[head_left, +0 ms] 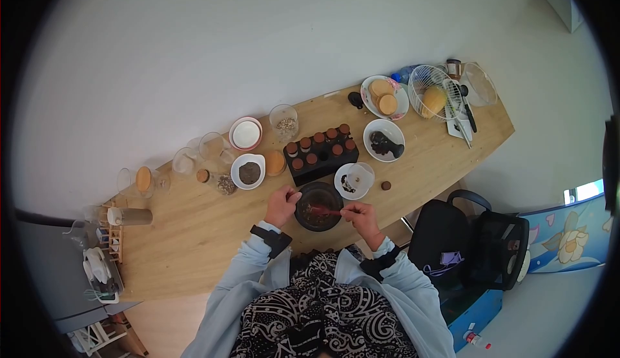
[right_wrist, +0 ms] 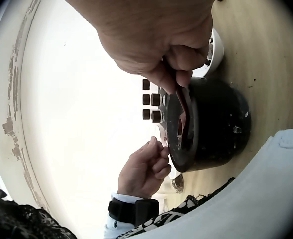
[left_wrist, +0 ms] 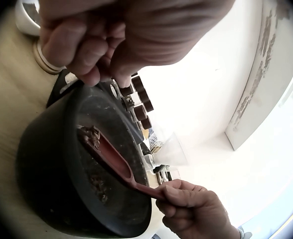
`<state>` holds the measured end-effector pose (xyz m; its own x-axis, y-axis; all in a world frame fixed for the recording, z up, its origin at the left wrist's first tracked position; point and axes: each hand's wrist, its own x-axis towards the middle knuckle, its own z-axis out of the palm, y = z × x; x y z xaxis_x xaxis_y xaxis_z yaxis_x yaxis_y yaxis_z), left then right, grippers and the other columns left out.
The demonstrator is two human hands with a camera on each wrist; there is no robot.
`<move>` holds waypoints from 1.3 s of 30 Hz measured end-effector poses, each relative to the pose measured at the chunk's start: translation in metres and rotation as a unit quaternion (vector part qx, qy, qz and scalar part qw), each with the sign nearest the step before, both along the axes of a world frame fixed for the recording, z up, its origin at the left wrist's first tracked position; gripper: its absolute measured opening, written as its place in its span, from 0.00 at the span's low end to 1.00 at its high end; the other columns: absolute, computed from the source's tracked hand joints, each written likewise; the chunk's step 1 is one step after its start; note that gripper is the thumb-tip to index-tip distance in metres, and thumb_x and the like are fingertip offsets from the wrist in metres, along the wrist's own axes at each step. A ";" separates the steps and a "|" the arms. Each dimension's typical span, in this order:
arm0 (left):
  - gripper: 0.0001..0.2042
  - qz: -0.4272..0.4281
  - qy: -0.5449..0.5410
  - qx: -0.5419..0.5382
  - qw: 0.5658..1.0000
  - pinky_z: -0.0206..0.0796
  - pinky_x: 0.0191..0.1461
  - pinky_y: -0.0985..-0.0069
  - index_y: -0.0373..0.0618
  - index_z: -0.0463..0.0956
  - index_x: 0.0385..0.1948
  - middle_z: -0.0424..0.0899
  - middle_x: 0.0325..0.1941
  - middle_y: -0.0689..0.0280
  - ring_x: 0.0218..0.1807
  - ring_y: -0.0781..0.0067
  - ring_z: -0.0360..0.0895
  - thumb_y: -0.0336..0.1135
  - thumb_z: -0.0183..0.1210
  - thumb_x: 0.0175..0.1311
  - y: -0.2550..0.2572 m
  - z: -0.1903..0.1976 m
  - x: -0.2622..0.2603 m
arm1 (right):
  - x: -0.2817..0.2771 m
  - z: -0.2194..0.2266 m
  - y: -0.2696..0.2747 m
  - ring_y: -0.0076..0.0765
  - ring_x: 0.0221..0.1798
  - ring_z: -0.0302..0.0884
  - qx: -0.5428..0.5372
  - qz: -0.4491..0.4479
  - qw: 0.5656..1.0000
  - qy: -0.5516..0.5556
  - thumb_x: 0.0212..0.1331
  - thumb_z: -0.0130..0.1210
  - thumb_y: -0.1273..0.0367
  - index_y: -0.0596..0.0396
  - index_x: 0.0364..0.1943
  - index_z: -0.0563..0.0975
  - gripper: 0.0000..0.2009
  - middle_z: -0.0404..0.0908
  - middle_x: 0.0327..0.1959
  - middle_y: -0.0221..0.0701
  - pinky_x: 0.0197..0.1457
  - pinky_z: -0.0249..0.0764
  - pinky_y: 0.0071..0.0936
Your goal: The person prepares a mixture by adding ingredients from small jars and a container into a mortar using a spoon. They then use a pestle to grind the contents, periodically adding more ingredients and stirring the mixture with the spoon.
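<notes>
A dark mortar (head_left: 314,225) stands near the table's front edge, with brown dried pieces (left_wrist: 97,187) inside. My right hand (head_left: 363,220) pinches the handle of a dark red scoop (left_wrist: 117,162) from the right. The scoop slants down into the mortar, and dark crumbly pieces lie at its tip in the left wrist view. On the mortar's left side, my left hand (head_left: 281,205) has curled fingers, with thumb and fingertips at the rim. Just beyond the mortar is a small white bowl (head_left: 340,176) with dark bits and a clear cup (head_left: 363,174) at it.
Behind the mortar stands a black rack (head_left: 316,172) of brown-capped vials. A white bowl of grey powder (head_left: 249,173) and several glass jars stand to the left. Rightward are a bowl holding a black pestle (head_left: 385,143), a loose brown cap (head_left: 386,185) and a wire basket (head_left: 431,93).
</notes>
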<state>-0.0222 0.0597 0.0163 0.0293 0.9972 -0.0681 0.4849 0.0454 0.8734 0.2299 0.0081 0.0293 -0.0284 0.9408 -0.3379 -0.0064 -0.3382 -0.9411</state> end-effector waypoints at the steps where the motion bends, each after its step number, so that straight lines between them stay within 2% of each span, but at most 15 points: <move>1: 0.09 -0.005 -0.024 -0.014 1.000 0.64 0.30 0.71 0.37 0.73 0.26 0.76 0.20 0.60 0.24 0.68 0.72 0.32 0.62 0.58 0.001 0.003 0.002 | 0.002 0.004 -0.001 0.15 0.21 0.67 -0.015 -0.007 1.000 0.009 0.53 0.62 0.72 0.58 0.29 0.81 0.03 0.76 0.20 0.23 0.23 0.60 0.16; 5: 0.07 -0.043 -0.081 -0.032 0.995 0.62 0.28 0.79 0.39 0.73 0.26 0.75 0.20 0.69 0.24 0.82 0.69 0.31 0.59 0.61 0.010 0.011 0.010 | 0.015 0.026 -0.006 0.13 0.20 0.65 -0.051 -0.029 0.998 0.023 0.53 0.62 0.72 0.58 0.29 0.81 0.04 0.76 0.20 0.23 0.21 0.57 0.15; 9: 0.07 -0.069 -0.105 -0.048 0.991 0.61 0.27 0.80 0.40 0.73 0.26 0.74 0.20 0.71 0.23 0.83 0.69 0.31 0.59 0.62 0.024 0.030 0.026 | 0.030 0.056 -0.012 0.12 0.17 0.61 -0.044 -0.064 0.995 0.055 0.54 0.62 0.71 0.58 0.30 0.81 0.04 0.75 0.19 0.23 0.18 0.52 0.14; 11: 0.07 -0.081 -0.112 -0.048 0.989 0.65 0.30 0.72 0.37 0.74 0.28 0.77 0.21 0.60 0.24 0.70 0.72 0.31 0.60 0.59 0.031 0.034 0.035 | 0.041 0.073 -0.012 0.12 0.16 0.60 -0.025 -0.105 0.992 0.062 0.54 0.62 0.72 0.58 0.30 0.81 0.04 0.75 0.18 0.24 0.18 0.51 0.14; 14: 0.07 -0.107 -0.097 0.005 0.989 0.66 0.30 0.70 0.37 0.76 0.28 0.78 0.22 0.57 0.24 0.67 0.74 0.32 0.61 0.58 0.040 0.032 0.051 | 0.058 0.090 -0.010 0.12 0.16 0.60 0.015 -0.159 0.987 0.025 0.54 0.61 0.73 0.59 0.30 0.81 0.04 0.75 0.18 0.24 0.18 0.50 0.14; 18: 0.09 -0.145 -0.075 0.027 0.986 0.62 0.26 0.77 0.37 0.77 0.27 0.76 0.19 0.66 0.22 0.78 0.71 0.34 0.60 0.61 0.051 0.033 0.077 | 0.077 0.091 -0.002 0.12 0.17 0.60 0.050 -0.199 0.979 -0.017 0.54 0.61 0.74 0.60 0.31 0.82 0.03 0.74 0.18 0.23 0.19 0.51 0.14; 21: 0.15 -0.159 -0.017 0.017 0.987 0.63 0.28 0.68 0.35 0.78 0.26 0.76 0.17 0.56 0.21 0.63 0.72 0.41 0.62 0.58 0.060 0.038 0.095 | 0.081 0.086 0.003 0.13 0.19 0.63 0.091 -0.195 0.974 -0.077 0.54 0.61 0.74 0.61 0.31 0.81 0.03 0.74 0.18 0.22 0.22 0.55 0.15; 22: 0.15 -0.159 -0.017 0.018 0.987 0.63 0.28 0.68 0.35 0.78 0.26 0.76 0.17 0.56 0.21 0.63 0.72 0.41 0.62 0.58 0.063 0.039 0.100 | 0.080 0.082 0.005 0.14 0.21 0.64 0.123 -0.189 0.966 -0.124 0.54 0.62 0.74 0.61 0.31 0.81 0.04 0.75 0.19 0.22 0.23 0.57 0.17; 24: 0.15 -0.172 0.039 -0.023 0.984 0.69 0.37 0.61 0.37 0.79 0.26 0.80 0.26 0.51 0.32 0.49 0.79 0.44 0.61 0.57 0.068 0.041 0.107 | 0.079 0.079 0.007 0.15 0.23 0.66 0.156 -0.183 0.956 -0.170 0.54 0.62 0.74 0.62 0.30 0.81 0.04 0.75 0.19 0.23 0.24 0.60 0.18; 27: 0.15 -0.164 0.048 0.026 0.985 0.66 0.32 0.62 0.35 0.79 0.25 0.78 0.20 0.52 0.26 0.51 0.76 0.41 0.61 0.57 0.070 0.036 0.113 | 0.074 0.080 0.009 0.24 0.23 0.72 0.235 -0.152 0.919 -0.279 0.53 0.62 0.74 0.62 0.30 0.79 0.05 0.76 0.21 0.28 0.25 0.65 0.24; 29: 0.14 -0.160 0.057 0.027 0.985 0.67 0.33 0.61 0.36 0.79 0.25 0.78 0.21 0.51 0.27 0.50 0.77 0.40 0.61 0.56 0.071 0.035 0.115 | 0.072 0.080 0.011 0.37 0.23 0.75 0.366 -0.096 0.829 -0.412 0.52 0.62 0.75 0.60 0.32 0.78 0.05 0.74 0.23 0.34 0.25 0.70 0.30; 30: 0.13 -0.154 0.065 0.028 0.986 0.68 0.35 0.60 0.36 0.79 0.25 0.79 0.23 0.50 0.29 0.49 0.78 0.40 0.61 0.56 0.071 0.036 0.116 | 0.070 0.082 0.011 0.37 0.23 0.75 0.367 -0.097 0.829 -0.412 0.52 0.62 0.75 0.60 0.32 0.78 0.05 0.74 0.23 0.34 0.25 0.70 0.30; 32: 0.13 -0.153 0.068 0.026 0.986 0.68 0.35 0.60 0.36 0.79 0.25 0.79 0.24 0.50 0.30 0.48 0.78 0.39 0.61 0.55 0.071 0.037 0.117 | 0.068 0.087 0.010 0.45 0.24 0.75 0.411 -0.040 0.772 -0.483 0.52 0.61 0.76 0.57 0.36 0.77 0.07 0.73 0.23 0.35 0.26 0.72 0.34; 35: 0.12 -0.151 0.071 0.016 0.986 0.69 0.37 0.59 0.36 0.79 0.25 0.80 0.26 0.49 0.32 0.47 0.78 0.38 0.61 0.54 0.070 0.041 0.118 | 0.067 0.090 0.009 0.41 0.24 0.75 0.451 -0.017 0.724 -0.521 0.53 0.60 0.76 0.56 0.38 0.76 0.08 0.72 0.24 0.33 0.26 0.72 0.34; 39: 0.11 -0.152 0.071 -0.001 0.986 0.69 0.38 0.59 0.36 0.79 0.25 0.80 0.27 0.48 0.33 0.47 0.79 0.38 0.60 0.54 0.071 0.043 0.118 | 0.068 0.092 0.006 0.40 0.26 0.76 0.458 -0.015 0.719 -0.522 0.52 0.62 0.75 0.56 0.37 0.77 0.08 0.74 0.26 0.33 0.26 0.72 0.33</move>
